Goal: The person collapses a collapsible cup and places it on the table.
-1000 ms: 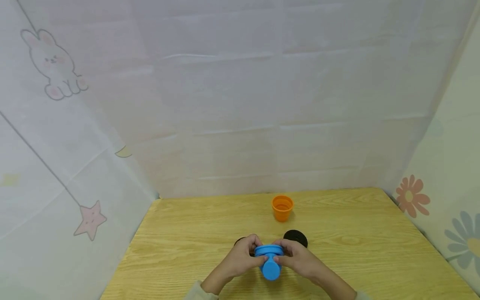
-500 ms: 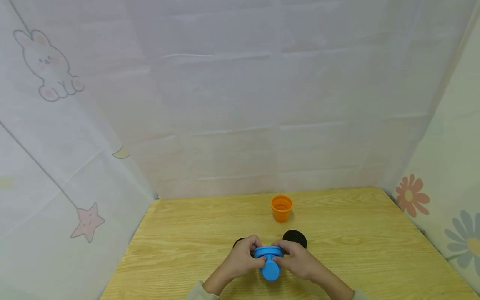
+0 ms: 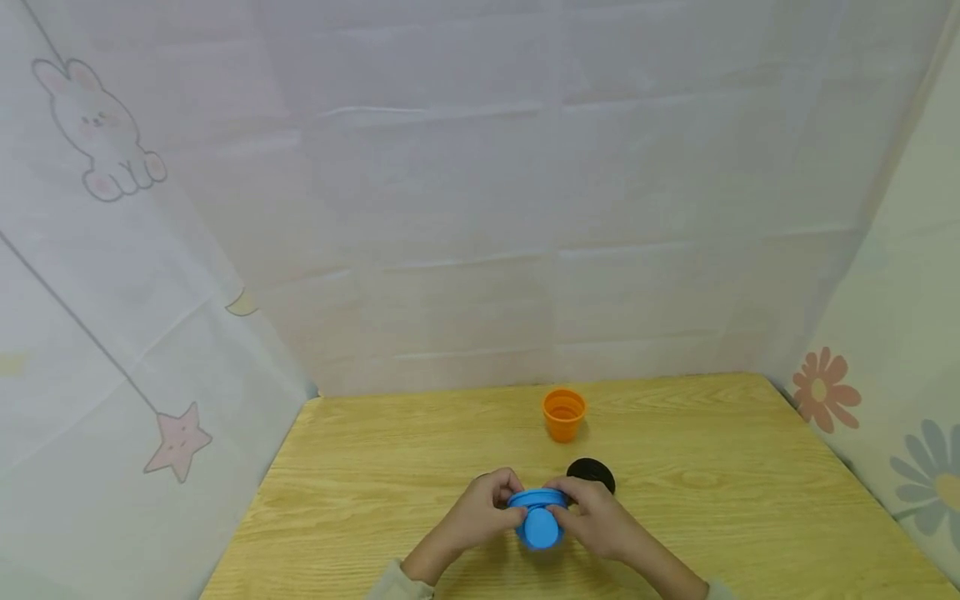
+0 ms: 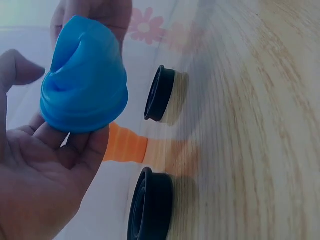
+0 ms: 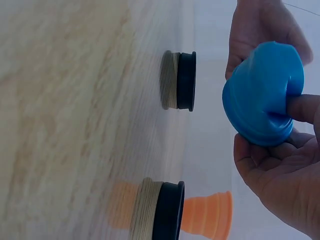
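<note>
Both hands hold a blue collapsible cup [image 3: 542, 528] above the front of the table, its rim away from the person and its round base toward them. My left hand [image 3: 480, 511] has its fingers curled at the rim, with the thumb beside the wall. On the other side, my right hand [image 3: 597, 518] grips the rim, and its thumb pushes into the soft wall. The right wrist view shows a deep dent in the blue cup [image 5: 267, 95] under that thumb. Folds also run across the blue cup [image 4: 87, 75] in the left wrist view.
An orange ribbed cup [image 3: 564, 415] stands upright farther back. Behind the right hand lies a low black ringed disc [image 3: 592, 473]. A second black disc [image 4: 151, 205] is mostly hidden behind the left hand in the head view. Patterned cloth hangs behind the wood-grain table [image 3: 360, 450].
The blue cup's base has moved up toward its rim and its wall has buckled. The right thumb has shifted upward on it. Both hands stay in nearly the same place.
</note>
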{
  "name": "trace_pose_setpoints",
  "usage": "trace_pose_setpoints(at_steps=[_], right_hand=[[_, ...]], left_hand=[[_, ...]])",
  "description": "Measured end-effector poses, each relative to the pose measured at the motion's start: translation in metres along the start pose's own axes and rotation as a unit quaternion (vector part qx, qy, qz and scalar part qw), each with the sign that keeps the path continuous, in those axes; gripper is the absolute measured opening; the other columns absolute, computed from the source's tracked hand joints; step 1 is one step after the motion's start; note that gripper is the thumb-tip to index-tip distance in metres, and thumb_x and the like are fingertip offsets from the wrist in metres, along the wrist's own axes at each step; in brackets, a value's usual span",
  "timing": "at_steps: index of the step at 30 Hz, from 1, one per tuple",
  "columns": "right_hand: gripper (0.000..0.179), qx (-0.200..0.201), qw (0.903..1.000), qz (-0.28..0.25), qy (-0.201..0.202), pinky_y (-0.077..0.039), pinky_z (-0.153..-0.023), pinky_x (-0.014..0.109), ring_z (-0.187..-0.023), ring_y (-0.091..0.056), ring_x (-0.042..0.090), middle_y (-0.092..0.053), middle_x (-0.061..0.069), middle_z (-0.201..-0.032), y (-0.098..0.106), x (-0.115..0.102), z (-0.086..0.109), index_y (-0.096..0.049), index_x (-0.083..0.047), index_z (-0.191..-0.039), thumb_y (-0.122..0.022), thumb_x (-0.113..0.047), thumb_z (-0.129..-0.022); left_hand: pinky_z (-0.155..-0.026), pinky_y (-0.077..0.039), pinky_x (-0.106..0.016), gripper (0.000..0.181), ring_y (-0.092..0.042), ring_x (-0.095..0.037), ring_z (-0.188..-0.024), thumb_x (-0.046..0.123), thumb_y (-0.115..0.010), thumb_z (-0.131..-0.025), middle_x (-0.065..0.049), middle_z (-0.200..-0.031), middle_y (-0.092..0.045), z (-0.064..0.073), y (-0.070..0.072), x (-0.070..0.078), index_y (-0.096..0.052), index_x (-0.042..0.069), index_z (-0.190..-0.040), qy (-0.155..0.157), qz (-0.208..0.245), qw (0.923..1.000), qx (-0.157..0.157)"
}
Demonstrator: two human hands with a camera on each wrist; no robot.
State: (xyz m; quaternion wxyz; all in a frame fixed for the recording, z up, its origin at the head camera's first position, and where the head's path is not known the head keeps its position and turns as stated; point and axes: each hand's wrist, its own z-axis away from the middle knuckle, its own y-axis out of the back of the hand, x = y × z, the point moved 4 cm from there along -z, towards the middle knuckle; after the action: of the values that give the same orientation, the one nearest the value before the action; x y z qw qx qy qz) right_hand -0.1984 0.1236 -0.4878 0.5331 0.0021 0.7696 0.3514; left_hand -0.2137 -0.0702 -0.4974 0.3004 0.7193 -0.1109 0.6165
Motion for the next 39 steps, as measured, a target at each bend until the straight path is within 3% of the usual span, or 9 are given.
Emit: trace_pose_setpoints(at_steps=[4,7,14,22,31,39], right_hand=[[0.023,0.008,0.9999,0.003,0.012,-0.056,-0.086,0.026,-0.099,-0.066,0.008,-0.07,0.0,-0.113,0.001,0.0,0.001,-0.066,-0.008,-0.121,-0.06,-0.022,-0.104],[0.025,0.009,0.9998,-0.008,0.016,-0.057,-0.087,0.027,-0.102,-0.067,0.01,-0.07,0.001,-0.115,0.002,0.001,0.002,-0.065,-0.009,-0.124,-0.059,-0.023,-0.105],[0.033,-0.014,0.994,-0.102,-0.035,-0.054,-0.091,0.026,-0.107,-0.063,0.014,-0.065,0.007,-0.123,0.003,0.002,0.003,-0.06,-0.01,-0.134,-0.051,-0.028,-0.108],[0.037,-0.041,0.9809,-0.182,-0.055,-0.057,-0.088,0.028,-0.107,-0.065,0.02,-0.062,0.013,-0.124,0.003,0.0,0.003,-0.057,-0.002,-0.133,-0.058,-0.027,-0.105],[0.04,-0.034,0.9713,-0.217,-0.091,-0.057,-0.088,0.028,-0.111,-0.062,0.027,-0.063,0.012,-0.123,0.005,0.007,0.002,-0.057,0.001,-0.132,-0.06,-0.027,-0.104],[0.037,-0.03,0.9679,-0.232,-0.093,-0.057,-0.088,0.03,-0.109,-0.061,0.026,-0.06,0.014,-0.125,0.004,0.008,0.004,-0.059,0.0,-0.13,-0.063,-0.024,-0.102]], left_hand=[[-0.074,-0.053,-0.021,0.029,-0.064,-0.007,-0.079,0.017,-0.072,-0.094,0.0,-0.089,-0.072,0.0,-0.001,0.001,-0.057,-0.003,-0.109,0.012,0.072,0.9968,-0.033],[-0.077,-0.054,-0.022,0.034,-0.065,-0.008,-0.083,0.018,-0.075,-0.094,-0.002,-0.093,-0.073,0.0,-0.001,0.004,-0.056,-0.004,-0.112,0.019,0.098,0.9942,-0.04],[-0.081,-0.055,-0.023,0.036,-0.065,-0.013,-0.091,0.022,-0.071,-0.096,-0.005,-0.103,-0.07,0.0,0.002,0.01,-0.059,-0.003,-0.119,0.022,0.092,0.9955,0.0],[-0.081,-0.056,-0.025,0.035,-0.065,-0.014,-0.092,0.025,-0.07,-0.098,-0.006,-0.105,-0.07,-0.003,0.0,0.007,-0.06,0.002,-0.123,0.015,0.096,0.9951,0.016],[-0.076,-0.054,-0.028,0.033,-0.062,-0.014,-0.086,0.029,-0.072,-0.096,-0.003,-0.098,-0.069,-0.004,-0.001,0.002,-0.064,0.009,-0.121,0.017,0.069,0.9972,0.024],[-0.08,-0.056,-0.03,0.038,-0.066,-0.018,-0.09,0.025,-0.075,-0.094,-0.006,-0.102,-0.071,0.0,0.001,-0.001,-0.062,0.007,-0.125,0.023,0.089,0.9957,0.001]])
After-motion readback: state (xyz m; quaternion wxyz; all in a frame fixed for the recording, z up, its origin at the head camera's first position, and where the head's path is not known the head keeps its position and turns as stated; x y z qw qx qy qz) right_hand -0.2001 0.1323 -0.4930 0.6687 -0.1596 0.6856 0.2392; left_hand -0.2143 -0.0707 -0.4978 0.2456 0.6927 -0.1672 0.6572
